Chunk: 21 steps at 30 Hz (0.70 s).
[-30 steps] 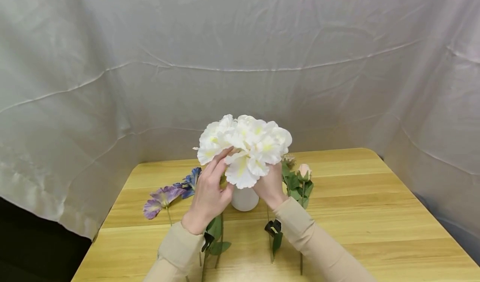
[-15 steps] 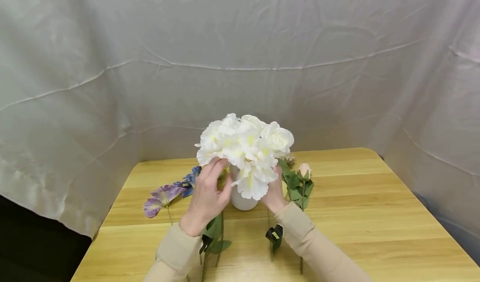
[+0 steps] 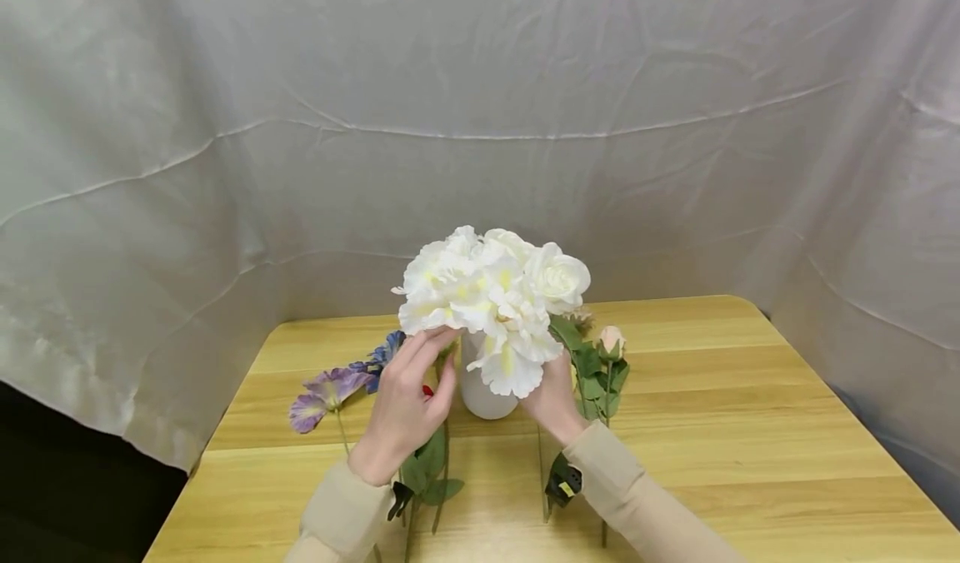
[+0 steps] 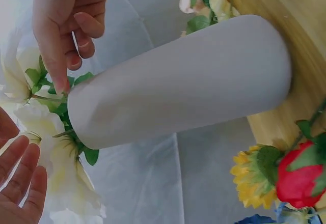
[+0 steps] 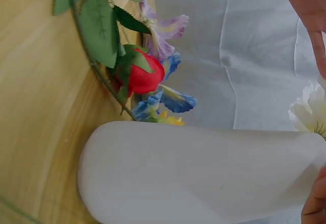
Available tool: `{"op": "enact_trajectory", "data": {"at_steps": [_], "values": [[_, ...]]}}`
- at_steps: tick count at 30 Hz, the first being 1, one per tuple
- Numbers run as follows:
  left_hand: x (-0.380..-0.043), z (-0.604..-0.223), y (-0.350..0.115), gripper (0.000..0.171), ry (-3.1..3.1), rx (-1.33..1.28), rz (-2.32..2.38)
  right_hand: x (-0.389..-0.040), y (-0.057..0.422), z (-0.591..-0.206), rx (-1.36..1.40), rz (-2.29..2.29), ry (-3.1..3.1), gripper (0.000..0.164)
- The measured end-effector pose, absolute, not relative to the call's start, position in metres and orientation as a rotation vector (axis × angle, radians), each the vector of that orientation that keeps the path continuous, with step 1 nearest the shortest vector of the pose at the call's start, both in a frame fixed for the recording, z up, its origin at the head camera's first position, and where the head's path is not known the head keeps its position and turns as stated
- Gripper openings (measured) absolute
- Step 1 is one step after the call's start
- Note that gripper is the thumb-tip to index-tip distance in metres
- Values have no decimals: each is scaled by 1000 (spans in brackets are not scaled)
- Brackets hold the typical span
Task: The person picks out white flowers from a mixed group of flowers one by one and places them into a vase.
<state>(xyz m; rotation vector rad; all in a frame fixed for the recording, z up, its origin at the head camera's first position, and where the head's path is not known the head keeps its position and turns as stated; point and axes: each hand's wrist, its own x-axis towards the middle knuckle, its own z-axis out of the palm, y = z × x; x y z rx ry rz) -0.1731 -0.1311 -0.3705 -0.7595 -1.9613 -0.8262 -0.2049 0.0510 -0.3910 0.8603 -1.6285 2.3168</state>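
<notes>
White artificial flowers (image 3: 480, 292) stand in a tall white vase (image 3: 489, 384), their heads spreading over its mouth. My left hand (image 3: 408, 396) is at the left underside of the blooms, fingers spread and gently bent. In the left wrist view, the left hand's fingers (image 4: 23, 178) lie beside the white petals with nothing gripped. My right hand (image 3: 555, 396) is on the other side, partly hidden by a drooping bloom. Its forefinger (image 4: 55, 63) reaches straight to the stems at the vase's rim, while its other fingers curl loosely.
Purple (image 3: 330, 396) and blue flowers (image 3: 381, 359) lie left of the vase, near a red rose (image 5: 145, 74) and a yellow flower (image 4: 252, 175). A pale pink rose (image 3: 611, 342) lies to the right on the wooden table (image 3: 735, 430). Grey cloth (image 3: 480, 180) hangs behind.
My left hand has drawn slightly down and left from the petals. The front white bloom has shifted right and lower, and a white rose shows more at the right. My right hand moved slightly rightward.
</notes>
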Motion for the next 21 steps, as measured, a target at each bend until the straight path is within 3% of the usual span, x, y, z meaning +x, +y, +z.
{"op": "enact_trajectory", "data": {"at_steps": [3, 4, 11, 17, 21], "values": [[-171, -375, -134, 36, -1985, -767, -805, -207, 58, -400, 828, 1513, -1920, 41], [-170, -376, -136, 36, -1994, -768, -797, -209, 61, -404, 829, 1449, -1950, 41], [-162, -388, -149, 37, -2091, -756, -710, -207, 83, -414, 829, 1419, -2163, 47], [-154, -398, -166, 38, -2223, -751, -675, -203, 102, -425, 858, 1329, -2251, 26], [-149, -405, -178, 40, -2307, -747, -649, -202, 120, -435, 914, 1202, -2289, 23]]}}
